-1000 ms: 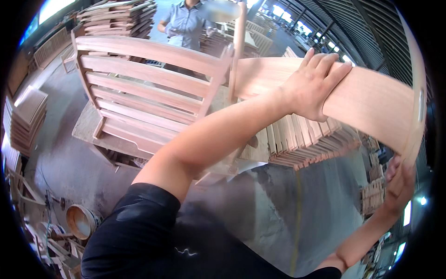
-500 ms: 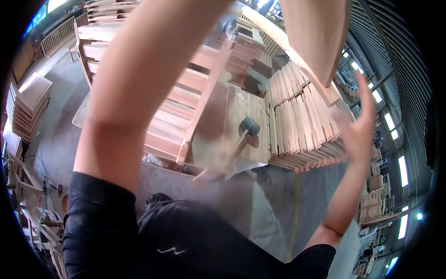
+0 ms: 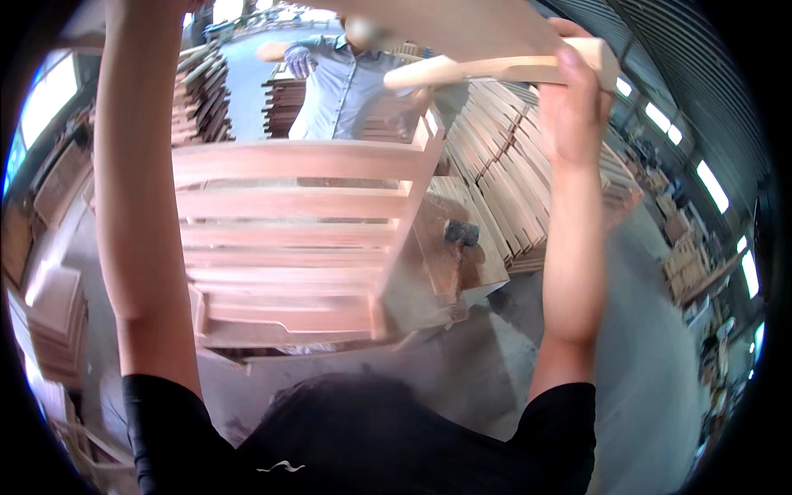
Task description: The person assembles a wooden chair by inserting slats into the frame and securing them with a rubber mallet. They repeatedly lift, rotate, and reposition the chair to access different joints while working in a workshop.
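Note:
High in front of me, my right hand [image 3: 573, 107] is closed round the end of a pale wooden frame piece [image 3: 511, 68], its thumb pressed on the wood. The piece has a broad flat part and a curved rail, and runs out past the top edge. My left arm reaches up on the left; only a sliver of my left hand [image 3: 196, 4] shows at the top rim, its fingers mostly cut off. Below, between my arms, lies a slatted wooden frame [image 3: 289, 235] with several crosswise slats. Right of it a black-headed mallet [image 3: 462, 233] rests on a wooden board [image 3: 487, 268].
Across the slatted frame stands a co-worker [image 3: 342, 87] in a light shirt, with a gloved hand raised. Stacked wooden frames [image 3: 503, 157] fill the right side behind the mallet. More wooden stacks [image 3: 198, 95] stand at the far left, and panels [image 3: 58, 318] sit on the floor.
My view has turned, bringing the co-worker into sight. My right hand, open beside the wooden piece before, now grips its end. My left arm has swung leftward, uncovering the slatted frame.

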### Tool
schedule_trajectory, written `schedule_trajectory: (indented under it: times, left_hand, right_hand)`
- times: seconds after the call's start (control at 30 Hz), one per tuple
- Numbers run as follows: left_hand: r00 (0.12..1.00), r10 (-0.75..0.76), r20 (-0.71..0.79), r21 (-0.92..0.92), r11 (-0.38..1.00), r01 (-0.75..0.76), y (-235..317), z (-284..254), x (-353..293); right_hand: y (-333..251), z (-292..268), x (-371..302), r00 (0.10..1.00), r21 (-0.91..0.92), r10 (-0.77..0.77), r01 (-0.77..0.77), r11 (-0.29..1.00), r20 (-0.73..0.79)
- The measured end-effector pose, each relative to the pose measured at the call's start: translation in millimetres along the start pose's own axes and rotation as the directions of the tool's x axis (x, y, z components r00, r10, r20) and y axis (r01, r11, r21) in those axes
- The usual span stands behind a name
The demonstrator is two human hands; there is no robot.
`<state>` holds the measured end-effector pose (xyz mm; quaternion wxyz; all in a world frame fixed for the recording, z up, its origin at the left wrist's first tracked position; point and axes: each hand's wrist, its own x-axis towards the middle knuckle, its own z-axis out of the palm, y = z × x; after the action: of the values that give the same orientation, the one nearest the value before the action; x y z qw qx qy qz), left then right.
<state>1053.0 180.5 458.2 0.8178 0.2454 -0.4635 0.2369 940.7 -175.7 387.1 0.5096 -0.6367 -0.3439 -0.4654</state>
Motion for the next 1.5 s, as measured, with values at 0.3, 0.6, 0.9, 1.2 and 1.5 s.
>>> schedule_trajectory:
  times: [0.3, 0.6, 0.9, 1.2, 1.5]
  left_hand:
    - [0.802, -0.433, -0.411, 0.024, 0.874, 0.485, -52, -84, -4]
    - [0.787, -0.475, -0.393, -0.152, 0.878, 0.454, -80, -117, -18]
    - [0.814, -0.477, -0.331, -0.207, 0.879, 0.430, -73, -129, -43]
    - [0.867, -0.421, -0.268, -0.152, 0.907, 0.393, -32, -204, -108]
    - [0.854, -0.482, -0.193, -0.172, 0.874, 0.454, -34, -205, -146]
  right_hand:
    - [32, 39, -10, 0.988, -0.016, 0.153, -0.154, 0.988, -0.024]
    - [36, 50, -26, 0.983, -0.006, 0.161, -0.162, 0.987, -0.087]
    - [38, 37, -44, 0.999, -0.030, 0.037, -0.035, 0.999, 0.038]
    - [48, 42, -110, 0.999, -0.352, -0.032, 0.040, 0.935, 0.030]
    - [66, 43, -125, 0.987, -0.421, -0.159, 0.143, 0.896, -0.003]
